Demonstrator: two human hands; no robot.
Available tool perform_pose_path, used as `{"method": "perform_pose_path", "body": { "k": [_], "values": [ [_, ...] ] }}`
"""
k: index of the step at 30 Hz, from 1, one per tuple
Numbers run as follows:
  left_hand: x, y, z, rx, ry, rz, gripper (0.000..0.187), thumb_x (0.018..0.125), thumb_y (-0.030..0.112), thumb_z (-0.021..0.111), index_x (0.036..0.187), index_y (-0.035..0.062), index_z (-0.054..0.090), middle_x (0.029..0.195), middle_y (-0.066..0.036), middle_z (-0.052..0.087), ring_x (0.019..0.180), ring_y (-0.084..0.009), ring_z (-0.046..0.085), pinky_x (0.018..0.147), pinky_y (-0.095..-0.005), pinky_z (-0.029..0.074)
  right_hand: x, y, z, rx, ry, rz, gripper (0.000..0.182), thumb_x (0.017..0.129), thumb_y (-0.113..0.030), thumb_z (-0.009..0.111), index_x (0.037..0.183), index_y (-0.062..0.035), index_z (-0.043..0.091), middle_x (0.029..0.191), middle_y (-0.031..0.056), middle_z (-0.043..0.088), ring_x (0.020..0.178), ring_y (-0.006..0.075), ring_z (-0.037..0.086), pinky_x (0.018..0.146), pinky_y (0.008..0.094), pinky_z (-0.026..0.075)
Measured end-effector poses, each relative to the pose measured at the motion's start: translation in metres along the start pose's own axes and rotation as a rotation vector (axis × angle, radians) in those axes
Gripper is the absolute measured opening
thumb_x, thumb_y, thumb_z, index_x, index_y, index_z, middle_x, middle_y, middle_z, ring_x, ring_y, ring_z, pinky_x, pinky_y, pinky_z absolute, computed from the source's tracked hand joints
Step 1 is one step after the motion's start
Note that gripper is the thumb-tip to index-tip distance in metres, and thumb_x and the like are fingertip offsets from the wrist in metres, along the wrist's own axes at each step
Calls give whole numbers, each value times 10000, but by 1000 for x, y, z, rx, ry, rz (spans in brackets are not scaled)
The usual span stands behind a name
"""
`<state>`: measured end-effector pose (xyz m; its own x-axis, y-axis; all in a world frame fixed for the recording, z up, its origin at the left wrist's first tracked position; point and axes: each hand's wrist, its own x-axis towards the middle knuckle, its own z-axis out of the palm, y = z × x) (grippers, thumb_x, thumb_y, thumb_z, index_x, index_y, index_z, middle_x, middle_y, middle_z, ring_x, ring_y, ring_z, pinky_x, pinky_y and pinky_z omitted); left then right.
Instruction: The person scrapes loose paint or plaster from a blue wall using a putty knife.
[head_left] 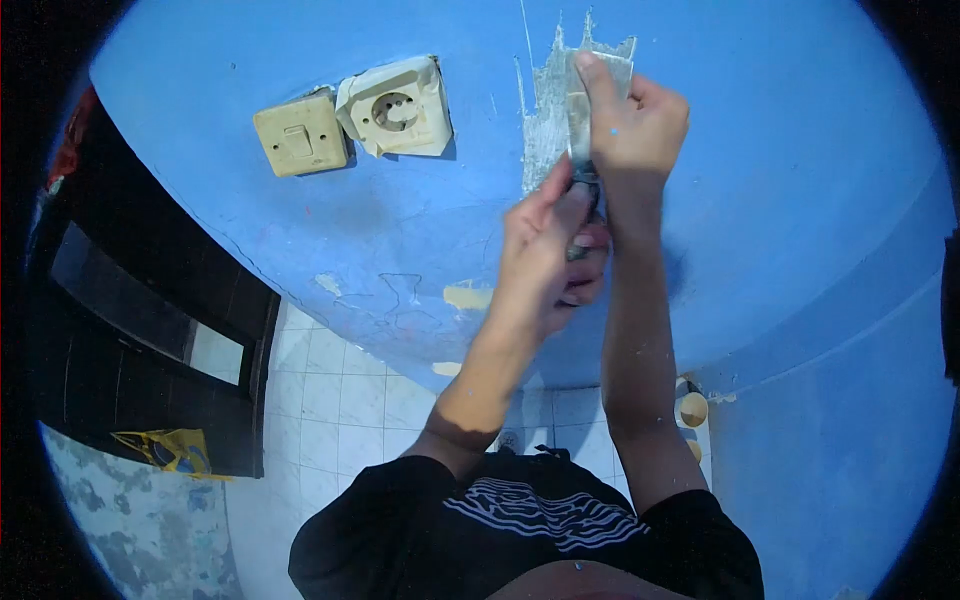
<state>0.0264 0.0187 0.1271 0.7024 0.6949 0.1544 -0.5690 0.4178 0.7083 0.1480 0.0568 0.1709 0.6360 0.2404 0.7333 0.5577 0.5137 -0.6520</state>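
My left hand (pixel 550 245) is wrapped round the dark handle of a putty knife (pixel 578 130), whose metal blade points up the wall. Higher up, my right hand (pixel 640 125) grips the blade, its thumb lying along the metal and its other fingers curled at the right side. The blade's wide end lies against a grey scraped patch (pixel 543 125) on the blue wall (pixel 760 180). Ragged streaks run upward from that patch. Part of the handle is hidden by my left fingers.
Left of the patch are a light switch (pixel 300 135) and a power socket (pixel 398 108) with masking tape around it. A dark door (pixel 150 350) stands at far left, with a yellow plastic bag (pixel 180 450) by it. White floor tiles (pixel 330 400) lie below.
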Motion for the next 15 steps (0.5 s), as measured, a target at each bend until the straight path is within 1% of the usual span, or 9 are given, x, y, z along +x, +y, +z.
{"method": "perform_pose_path", "body": {
  "k": [2,4,6,9,11,12,13,14,15],
  "values": [
    [-1,-5,2,-3,-6,31,450,1007,256,545,1433,193,413,687,30,427,448,-20,321,353,-177,230,6,-3,-2,-22,-58,75,429,845,-287,738,587,32,614,435,46,459,444,109,358,456,367,332],
    [-7,-11,1,-13,-14,59,448,1008,255,543,1431,190,411,685,28,427,446,-22,324,348,-176,230,-4,6,-5,-37,-65,54,431,846,-296,736,594,33,619,447,61,487,450,113,379,464,364,346],
    [-14,-11,-1,14,47,57,426,1009,253,540,1411,180,422,683,25,427,440,-25,330,339,-176,230,-3,-2,-4,-45,-59,22,434,847,-305,734,600,33,623,459,77,514,456,117,400,472,362,360],
    [-7,0,14,21,37,58,425,1007,251,544,1407,171,424,682,24,426,438,-27,334,335,-177,229,5,-14,0,-69,-10,38,423,847,-310,737,612,29,641,481,99,553,455,127,433,491,360,391],
    [-4,-4,7,-2,40,45,425,1008,245,539,1410,169,422,683,24,427,438,-28,334,334,-177,229,9,-15,-2,-135,-59,124,404,847,-306,736,638,31,660,496,102,568,453,147,451,508,371,412],
    [-4,-7,2,-23,37,32,426,1010,239,535,1413,168,419,684,25,428,438,-28,334,334,-178,229,2,-10,-5,-138,-64,125,404,847,-306,736,638,31,660,496,102,568,453,147,451,508,371,412],
    [-4,-10,-1,-23,32,38,426,1010,239,535,1413,168,419,684,25,428,438,-28,334,334,-178,229,-6,-2,-6,-90,-64,77,398,847,-311,735,657,33,669,503,106,571,450,155,448,510,375,416],
    [-7,-9,-3,6,18,51,430,1013,231,525,1423,170,412,687,25,429,438,-30,335,334,-178,230,-8,-5,-5,-37,-57,27,393,847,-316,734,677,35,678,509,109,575,447,162,446,511,379,419],
    [-9,-9,-3,31,10,60,435,1016,223,516,1433,171,406,690,25,431,439,-31,336,335,-178,230,-4,-7,-2,-34,-54,24,393,847,-316,734,677,35,678,509,109,575,447,162,446,511,379,419]
  ]
}}
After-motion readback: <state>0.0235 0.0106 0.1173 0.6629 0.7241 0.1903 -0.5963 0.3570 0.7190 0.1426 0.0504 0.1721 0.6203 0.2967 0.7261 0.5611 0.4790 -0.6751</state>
